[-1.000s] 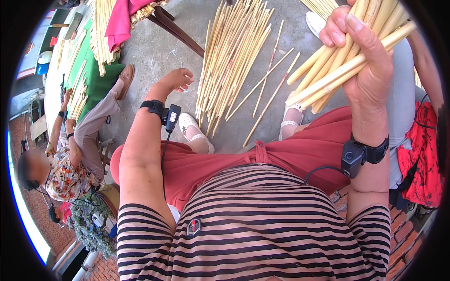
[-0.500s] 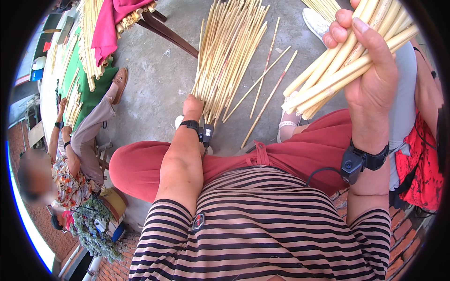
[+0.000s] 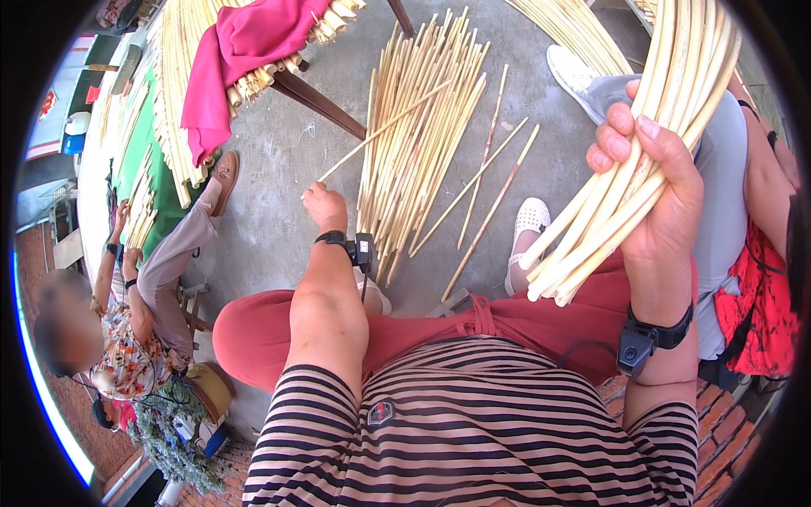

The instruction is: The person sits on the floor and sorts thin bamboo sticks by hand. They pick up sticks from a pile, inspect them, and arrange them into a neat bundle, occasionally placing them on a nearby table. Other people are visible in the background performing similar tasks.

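Observation:
My right hand point(image 3: 655, 186) is wrapped round a thick bundle of pale, smooth sticks point(image 3: 688, 76), held up at the right with the ends angled down toward my lap. My left hand point(image 3: 325, 204) pinches the lower end of a single thin stick point(image 3: 384, 119), which slants up to the right across the loose pile of sticks point(image 3: 422, 152) on the concrete floor point(image 3: 287, 203). A few separate sticks point(image 3: 490, 211) lie at the right of that pile.
A dark-legged rack point(image 3: 317, 103) holds sticks under a pink cloth point(image 3: 258, 34). At left a seated co-worker point(image 3: 148, 300) holds sticks by a green cloth point(image 3: 169, 228). Another person's grey-clad leg point(image 3: 722, 211) is at right. More long sticks point(image 3: 562, 25) lie at top right.
My left hand reached down to the pile's lower end, then moved up-left with one stick in its fingers. My right hand's bundle has moved lower in the view and tilted more upright.

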Motion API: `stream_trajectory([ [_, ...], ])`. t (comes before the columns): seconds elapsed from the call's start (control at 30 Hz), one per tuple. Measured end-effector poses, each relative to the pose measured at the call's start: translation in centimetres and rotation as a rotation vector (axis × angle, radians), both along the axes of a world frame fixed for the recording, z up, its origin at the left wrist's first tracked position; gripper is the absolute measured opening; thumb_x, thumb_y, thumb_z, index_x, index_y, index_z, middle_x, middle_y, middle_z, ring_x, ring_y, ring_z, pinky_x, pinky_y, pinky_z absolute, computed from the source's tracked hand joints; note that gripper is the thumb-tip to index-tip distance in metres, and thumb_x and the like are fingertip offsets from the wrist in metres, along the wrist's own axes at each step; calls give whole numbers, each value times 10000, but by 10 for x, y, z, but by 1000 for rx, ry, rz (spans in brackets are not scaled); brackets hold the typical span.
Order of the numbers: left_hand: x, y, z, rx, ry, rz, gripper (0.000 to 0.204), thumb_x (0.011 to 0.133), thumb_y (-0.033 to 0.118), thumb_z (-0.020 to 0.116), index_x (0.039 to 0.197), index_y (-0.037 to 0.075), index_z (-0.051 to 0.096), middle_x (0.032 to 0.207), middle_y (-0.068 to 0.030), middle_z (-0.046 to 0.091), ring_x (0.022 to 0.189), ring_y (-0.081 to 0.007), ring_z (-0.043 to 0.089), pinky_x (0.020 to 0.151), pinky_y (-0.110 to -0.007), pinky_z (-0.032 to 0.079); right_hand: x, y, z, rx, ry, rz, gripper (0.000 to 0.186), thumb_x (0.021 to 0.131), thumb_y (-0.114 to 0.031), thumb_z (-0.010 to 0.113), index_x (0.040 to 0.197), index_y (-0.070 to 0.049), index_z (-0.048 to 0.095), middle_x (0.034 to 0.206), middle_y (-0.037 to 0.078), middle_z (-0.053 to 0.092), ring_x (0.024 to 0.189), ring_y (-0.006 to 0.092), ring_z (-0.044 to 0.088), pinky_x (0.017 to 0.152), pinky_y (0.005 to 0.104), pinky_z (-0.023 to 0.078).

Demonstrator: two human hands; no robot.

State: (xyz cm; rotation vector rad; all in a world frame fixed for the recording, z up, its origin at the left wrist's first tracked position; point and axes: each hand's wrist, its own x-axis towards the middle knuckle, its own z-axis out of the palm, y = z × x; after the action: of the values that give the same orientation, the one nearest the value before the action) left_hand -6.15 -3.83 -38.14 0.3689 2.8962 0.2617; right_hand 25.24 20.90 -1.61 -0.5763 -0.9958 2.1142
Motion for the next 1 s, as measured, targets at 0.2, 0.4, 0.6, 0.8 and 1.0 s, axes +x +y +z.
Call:
stream_trajectory([
  [0.2,-18,23,-11,-77,226,-288,437,828,94,527,1260,151,494,1224,-92,503,1207,-310,400,992,-496,326,-8,-10,9,-138,-34,-36,352,838,-85,515,1172,-2,442,870,107,524,702,148,519,645,306,468],
  [0.4,-22,58,-17,-136,-8,-322,472,833,97,494,1295,186,468,1357,-61,434,1286,-299,333,1029,-559,242,-23,-28,20,-230,-68,-75,408,863,-69,497,1244,27,387,871,86,480,691,124,483,632,284,464],
  [0.6,-27,66,-30,-59,9,-279,390,876,151,483,1261,209,494,1282,-64,502,1291,-283,339,1015,-547,268,-19,-37,14,-254,-83,-109,371,829,-91,544,1178,-21,442,880,112,539,716,164,545,655,320,479],
  [0.8,-28,77,-24,-34,-138,-453,193,913,244,491,1029,145,609,1164,-118,599,1023,-339,588,820,-473,478,-13,-44,17,-272,-7,-130,375,811,-66,576,1154,-2,438,858,119,553,717,176,560,655,332,482],
  [1.0,10,94,19,479,-448,-430,216,933,200,495,1056,68,615,833,-104,673,781,-241,667,669,-367,519,-8,-46,21,-91,-111,-116,421,796,-56,572,1190,6,438,854,105,540,693,154,540,641,314,470],
])
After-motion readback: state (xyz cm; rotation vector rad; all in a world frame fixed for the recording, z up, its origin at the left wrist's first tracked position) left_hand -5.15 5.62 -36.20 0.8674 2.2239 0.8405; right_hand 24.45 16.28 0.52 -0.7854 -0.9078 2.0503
